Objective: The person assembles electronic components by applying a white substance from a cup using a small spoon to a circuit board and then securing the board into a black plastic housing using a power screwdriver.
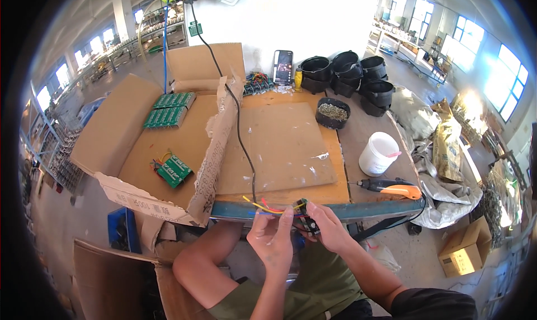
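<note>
Just in front of the table's near edge, my right hand (pixel 331 230) is closed around a small circuit board (pixel 309 224) with dark parts on it. My left hand (pixel 272 240) pinches the coloured wires (pixel 269 210) beside the board. Their yellow, red and blue ends stick out to the left past my fingers. The fingers partly hide the board and where the wires join it. To the left, in an open cardboard box (pixel 204 177), lie a green circuit board with wires (pixel 174 170) and stacked green board panels (pixel 169 109).
A cardboard sheet (pixel 274 146) covers the wooden tabletop, crossed by a black cable (pixel 239 132). Rightward are a tray of small metal parts (pixel 332 113), a white tub (pixel 378 155) and an orange-black tool with a thin tip (pixel 394 188). Black cups (pixel 347 68) and a phone (pixel 282 67) stand behind.
</note>
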Demonstrator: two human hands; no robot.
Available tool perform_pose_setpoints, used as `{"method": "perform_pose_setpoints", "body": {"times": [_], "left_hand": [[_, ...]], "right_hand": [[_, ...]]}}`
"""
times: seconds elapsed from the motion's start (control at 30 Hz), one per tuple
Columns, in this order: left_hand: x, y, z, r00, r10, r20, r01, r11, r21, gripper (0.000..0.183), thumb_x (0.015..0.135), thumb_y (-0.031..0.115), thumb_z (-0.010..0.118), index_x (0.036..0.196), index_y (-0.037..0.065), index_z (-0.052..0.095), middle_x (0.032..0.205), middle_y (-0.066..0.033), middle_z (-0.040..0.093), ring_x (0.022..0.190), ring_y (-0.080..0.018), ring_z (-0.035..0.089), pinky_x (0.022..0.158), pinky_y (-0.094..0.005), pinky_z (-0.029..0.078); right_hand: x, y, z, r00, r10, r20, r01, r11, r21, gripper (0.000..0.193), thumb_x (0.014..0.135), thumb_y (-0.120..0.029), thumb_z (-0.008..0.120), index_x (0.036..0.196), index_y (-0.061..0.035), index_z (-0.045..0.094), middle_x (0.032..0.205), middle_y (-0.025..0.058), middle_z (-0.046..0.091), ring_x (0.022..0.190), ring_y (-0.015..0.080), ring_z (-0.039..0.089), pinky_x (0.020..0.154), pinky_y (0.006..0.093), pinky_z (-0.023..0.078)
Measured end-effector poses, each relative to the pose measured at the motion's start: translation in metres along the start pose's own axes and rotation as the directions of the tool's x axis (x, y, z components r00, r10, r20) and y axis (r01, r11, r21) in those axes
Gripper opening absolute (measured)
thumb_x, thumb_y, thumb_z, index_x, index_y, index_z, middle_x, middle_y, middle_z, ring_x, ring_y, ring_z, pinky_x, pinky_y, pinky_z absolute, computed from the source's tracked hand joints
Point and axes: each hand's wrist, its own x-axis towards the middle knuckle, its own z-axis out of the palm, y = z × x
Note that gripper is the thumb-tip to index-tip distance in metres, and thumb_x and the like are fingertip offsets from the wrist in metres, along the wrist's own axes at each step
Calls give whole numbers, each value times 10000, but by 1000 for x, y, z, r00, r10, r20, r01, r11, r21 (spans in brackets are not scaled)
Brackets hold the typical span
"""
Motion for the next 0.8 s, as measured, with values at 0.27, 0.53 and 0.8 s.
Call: {"method": "perform_pose_setpoints", "body": {"times": [0.27,0.53,0.8], "left_hand": [[-34,32,9,987,156,-46,-133,936,326,84,878,-38,710,909,-35,632,852,-64,678,776,-92,602,727,-233,495],[-57,34,9,870,433,234,-493,760,425,117,848,-16,689,925,-92,645,925,-181,720,814,-201,669,775,-307,545],[-30,54,19,953,-48,300,74,994,-77,636,900,345,709,1309,-69,454,1358,-270,545,1249,-353,556,1084,-430,413]], "right_hand": [[1,-1,22,927,-374,-30,358,907,-224,264,1046,-244,496,1014,17,521,801,69,553,746,158,491,695,314,441],[-9,-4,17,893,-442,-84,401,866,-298,225,1006,-220,536,1022,2,497,810,105,602,672,230,573,640,348,473],[-27,-17,5,933,-41,357,-48,970,237,303,1051,-326,519,1270,-117,533,909,-54,551,686,14,453,551,191,371]]}}
